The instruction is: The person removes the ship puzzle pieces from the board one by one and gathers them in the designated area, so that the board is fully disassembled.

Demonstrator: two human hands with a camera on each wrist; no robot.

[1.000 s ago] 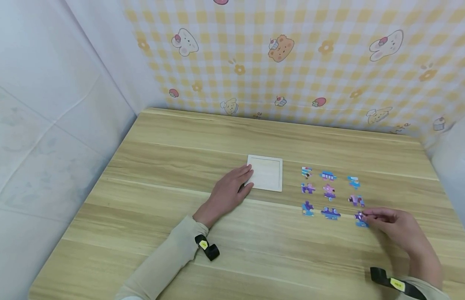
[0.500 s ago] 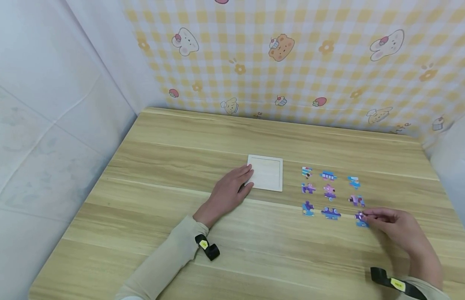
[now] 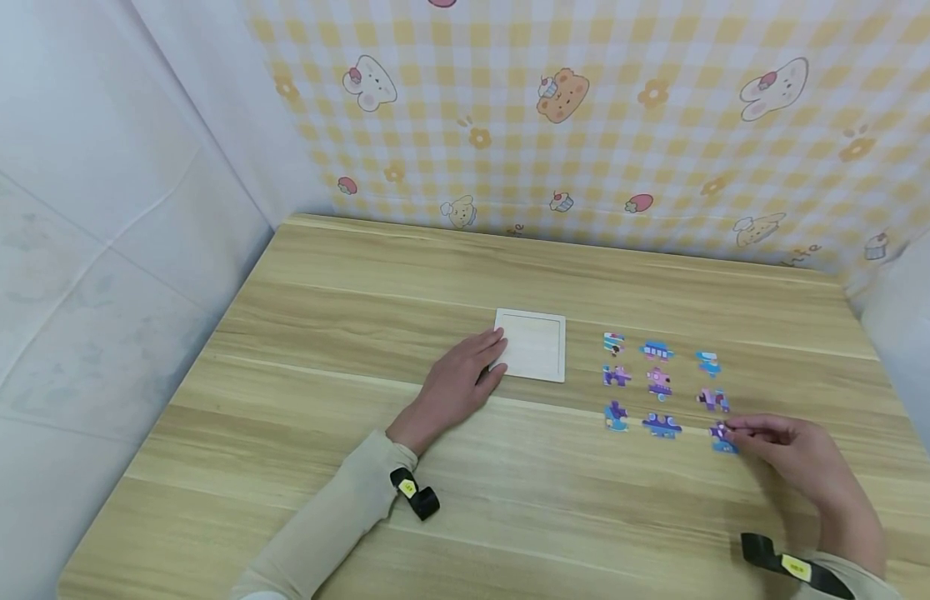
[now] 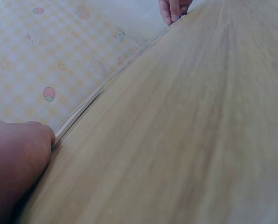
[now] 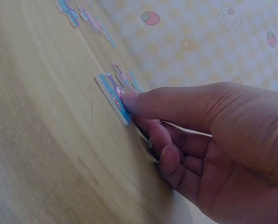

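Observation:
My left hand [image 3: 456, 385] rests with its fingertips on the left side of a white square puzzle tray [image 3: 536, 375]. In the left wrist view only part of that hand [image 4: 20, 161] shows, and most of the tray is hidden. At the lower right of the puzzle pieces, my right hand [image 3: 798, 458] pinches the corner jigsaw piece [image 3: 723, 442] by its right edge. The right wrist view shows the thumb on this blue and purple piece [image 5: 112, 95], which is slightly raised at its near edge; the other fingers are curled below.
Several more jigsaw pieces lie apart in rows between the hands, among them a blue one [image 3: 656, 351], a pink one [image 3: 659, 383] and a purple one [image 3: 662, 427]. A checked cloth [image 3: 465, 150] hangs behind the wooden table [image 3: 360, 333].

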